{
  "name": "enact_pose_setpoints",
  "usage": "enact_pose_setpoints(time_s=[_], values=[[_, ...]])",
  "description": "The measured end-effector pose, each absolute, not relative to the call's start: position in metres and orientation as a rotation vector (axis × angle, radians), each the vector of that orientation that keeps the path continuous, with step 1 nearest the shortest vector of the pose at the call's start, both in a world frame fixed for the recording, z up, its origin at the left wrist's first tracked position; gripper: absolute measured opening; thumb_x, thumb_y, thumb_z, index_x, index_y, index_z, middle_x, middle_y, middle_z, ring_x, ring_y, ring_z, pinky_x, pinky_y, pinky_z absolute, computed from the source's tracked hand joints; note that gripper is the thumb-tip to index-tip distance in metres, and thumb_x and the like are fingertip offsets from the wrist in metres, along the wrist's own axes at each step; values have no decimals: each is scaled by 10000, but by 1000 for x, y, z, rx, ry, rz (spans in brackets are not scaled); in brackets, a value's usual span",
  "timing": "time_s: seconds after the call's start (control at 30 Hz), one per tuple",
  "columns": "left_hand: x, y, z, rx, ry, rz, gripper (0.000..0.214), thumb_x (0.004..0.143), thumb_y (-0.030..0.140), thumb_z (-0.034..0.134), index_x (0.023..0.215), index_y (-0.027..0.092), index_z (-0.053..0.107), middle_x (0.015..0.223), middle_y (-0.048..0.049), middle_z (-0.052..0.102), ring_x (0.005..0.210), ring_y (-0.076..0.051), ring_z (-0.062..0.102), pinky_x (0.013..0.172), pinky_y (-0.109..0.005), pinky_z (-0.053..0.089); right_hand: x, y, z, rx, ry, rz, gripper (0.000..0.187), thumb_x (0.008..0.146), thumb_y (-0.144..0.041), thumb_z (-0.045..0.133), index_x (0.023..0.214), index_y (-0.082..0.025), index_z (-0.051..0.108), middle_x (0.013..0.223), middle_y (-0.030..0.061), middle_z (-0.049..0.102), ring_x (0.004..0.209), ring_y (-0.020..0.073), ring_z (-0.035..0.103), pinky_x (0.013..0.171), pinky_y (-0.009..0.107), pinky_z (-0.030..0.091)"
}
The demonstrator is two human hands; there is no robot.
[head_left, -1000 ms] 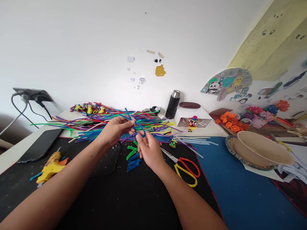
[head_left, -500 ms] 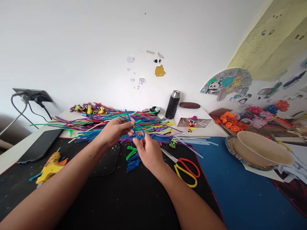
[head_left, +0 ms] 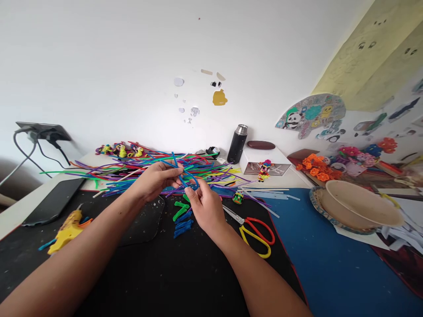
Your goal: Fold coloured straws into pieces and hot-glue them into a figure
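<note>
on the black mat (head_left: 165, 273), the scissors (head_left: 244, 221) lie to the right of the short blue pieces (head_left: 183, 226). above the mat, fingers of the right hand (head_left: 209, 209) and of the left hand (head_left: 157, 179) both pinch the bent blue stem (head_left: 192, 175). behind, many coloured stems (head_left: 120, 186) lie on the tabletop (head_left: 62, 182). the flask (head_left: 236, 147) stands near the wall (head_left: 115, 66).

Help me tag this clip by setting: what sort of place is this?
Probably a craft workspace: there's a heap of coloured pipe cleaners, scissors with red and yellow handles, and what looks like a yellow glue gun.
</note>
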State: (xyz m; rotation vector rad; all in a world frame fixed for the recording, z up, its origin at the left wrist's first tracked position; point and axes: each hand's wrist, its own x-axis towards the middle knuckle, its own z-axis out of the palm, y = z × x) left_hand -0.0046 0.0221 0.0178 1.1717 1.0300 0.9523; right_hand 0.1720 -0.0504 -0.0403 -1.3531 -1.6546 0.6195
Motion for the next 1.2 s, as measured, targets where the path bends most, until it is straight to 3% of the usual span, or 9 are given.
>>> enact_pose_setpoints(time_s=[0.17, 0.3, 0.6, 0.97, 1.2], values=[[-8, 25, 16, 1189, 1032, 941, 383, 546, 344, 1014, 743, 129, 765, 589, -41, 704, 537, -134, 646, 524, -197, 550, 171, -51, -39, -1382, -1714, 563, 376, 1075, -527, 500, 1116, -190, 663, 683, -26, 597, 601, 172, 576, 565, 282, 304], [-8, 25, 15, 1201, 1037, 932, 376, 584, 358, 1002, 757, 133, 756, 612, -44, 720, 549, -145, 657, 532, -212, 557, 172, -52, -36, -1433, -1749, 548, 381, 1090, -527, 476, 1089, -190, 653, 687, -17, 613, 610, 177, 596, 564, 283, 298], [-6, 24, 13, 1218, 1022, 953, 398, 571, 369, 1010, 727, 134, 729, 601, -41, 706, 553, -145, 651, 522, -211, 550, 170, -53, -35, -1484, -1826, 566, 430, 1115, -528, 443, 1251, -183, 660, 822, 55, 757, 749, 236, 713, 601, 297, 350], [-6, 25, 9, 1181, 1006, 1005, 390, 599, 309, 998, 827, 121, 744, 654, -25, 697, 571, -143, 676, 520, -207, 562, 170, -53, -36, -1436, -1805, 659, 403, 1133, -476, 424, 1226, -183, 684, 708, 23, 715, 632, 199, 673, 623, 281, 400], [-5, 25, 8, 1172, 982, 1009, 373, 606, 286, 994, 832, 132, 741, 656, -11, 688, 557, -132, 670, 520, -203, 564, 170, -53, -36, -1394, -1782, 723, 368, 1133, -455, 407, 1108, -218, 687, 654, -1, 691, 553, 185, 639, 611, 276, 425]])
